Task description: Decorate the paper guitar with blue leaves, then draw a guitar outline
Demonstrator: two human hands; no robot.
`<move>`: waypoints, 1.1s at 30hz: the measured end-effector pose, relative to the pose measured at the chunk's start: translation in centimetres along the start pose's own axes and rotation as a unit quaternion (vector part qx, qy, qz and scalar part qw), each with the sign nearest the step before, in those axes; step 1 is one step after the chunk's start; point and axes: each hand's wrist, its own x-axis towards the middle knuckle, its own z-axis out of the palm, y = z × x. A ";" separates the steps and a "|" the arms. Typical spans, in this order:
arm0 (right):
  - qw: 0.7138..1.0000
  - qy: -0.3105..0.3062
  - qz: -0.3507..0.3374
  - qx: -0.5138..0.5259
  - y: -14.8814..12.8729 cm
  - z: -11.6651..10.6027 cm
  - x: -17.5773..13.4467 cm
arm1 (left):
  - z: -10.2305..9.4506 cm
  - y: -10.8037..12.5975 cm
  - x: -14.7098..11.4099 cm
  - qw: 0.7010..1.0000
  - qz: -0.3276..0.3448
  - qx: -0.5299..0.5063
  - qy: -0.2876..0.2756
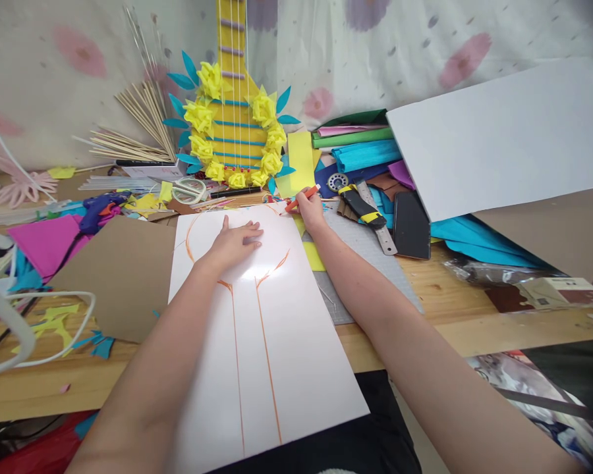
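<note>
A large white board lies on the desk and hangs over its front edge. Orange lines on it form part of a rounded outline with two long, nearly straight lines running down toward me. My left hand rests on the upper part of the board with its fingers spread. In my right hand is an orange marker, gripped near the board's top right corner, its tip low at the far edge. Behind the board stands a yellow guitar-shaped craft trimmed with yellow paper flowers and blue leaves.
Right of the board are a yellow-black utility knife, a metal ruler, a black phone and a leaning white sheet. On the left lie cardboard, a blue glue gun, white scissors and a looped white cable.
</note>
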 end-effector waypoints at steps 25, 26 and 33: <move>0.989 -0.144 -0.007 0.017 -1.2 -3.5 -1.8 | 0.1 -0.2 0.1 1.000 0.007 -0.001 0.000; 0.989 -0.145 -0.016 0.008 -1.1 -3.6 -1.9 | 0.1 -0.3 0.1 1.000 0.007 -0.001 0.002; 0.986 -0.149 -0.055 -0.042 -0.8 -3.0 -2.1 | 0.1 -0.1 0.0 1.000 0.003 0.006 0.001</move>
